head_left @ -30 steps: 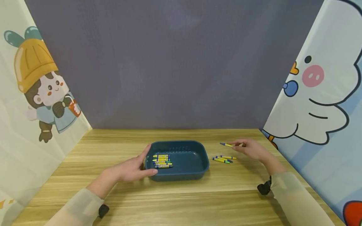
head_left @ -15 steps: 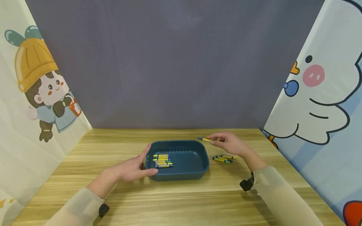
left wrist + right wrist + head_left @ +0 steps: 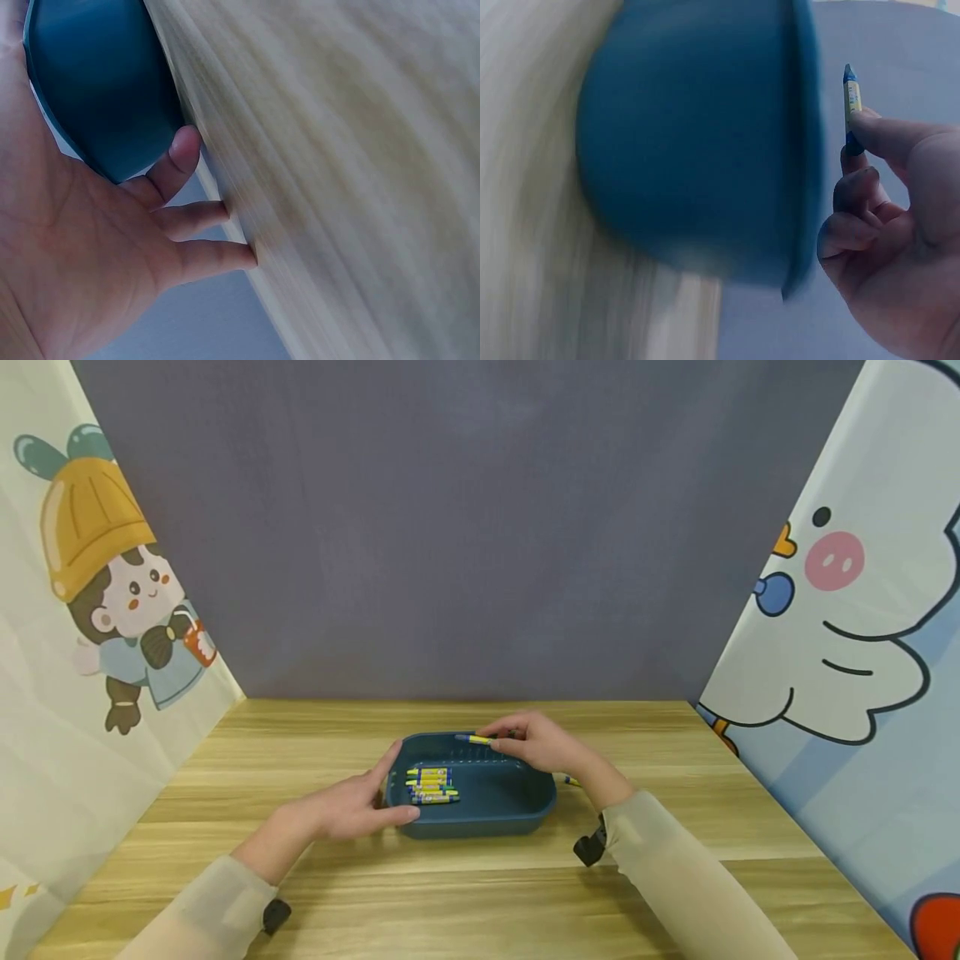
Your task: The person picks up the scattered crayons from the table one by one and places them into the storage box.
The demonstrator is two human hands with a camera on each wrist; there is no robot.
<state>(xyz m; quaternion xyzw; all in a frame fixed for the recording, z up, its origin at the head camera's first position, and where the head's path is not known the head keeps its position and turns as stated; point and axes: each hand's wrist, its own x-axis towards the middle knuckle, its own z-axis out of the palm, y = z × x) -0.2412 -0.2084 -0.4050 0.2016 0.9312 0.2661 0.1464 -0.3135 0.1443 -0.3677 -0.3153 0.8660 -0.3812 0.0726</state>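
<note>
In the head view, my left hand (image 3: 345, 812) rests against the left end of a dark teal plastic tray (image 3: 480, 828). Its thumb and index finger are spread along the rim; in the left wrist view, other fingers (image 3: 217, 257) reach down to the table. Several crayons (image 3: 432, 799) with yellow-and-blue wrappers lie side by side in the tray's left part. Above the far rim, my right hand (image 3: 540, 742) pinches a blue-tipped crayon (image 3: 474, 739) between thumb and fingers. The right wrist view shows this crayon (image 3: 852, 101) beyond the tray wall (image 3: 697, 142).
One end of a crayon (image 3: 572, 782) shows on the wooden table (image 3: 375, 893) right of the tray; my right forearm hides what lies beside it. A grey backdrop (image 3: 465, 543) stands behind, with cartoon-printed panels (image 3: 847, 635) at both sides.
My right hand has carried the pinched crayon leftward from the table's right side to above the tray. It now covers most of the loose crayons there. My left hand stays put.
</note>
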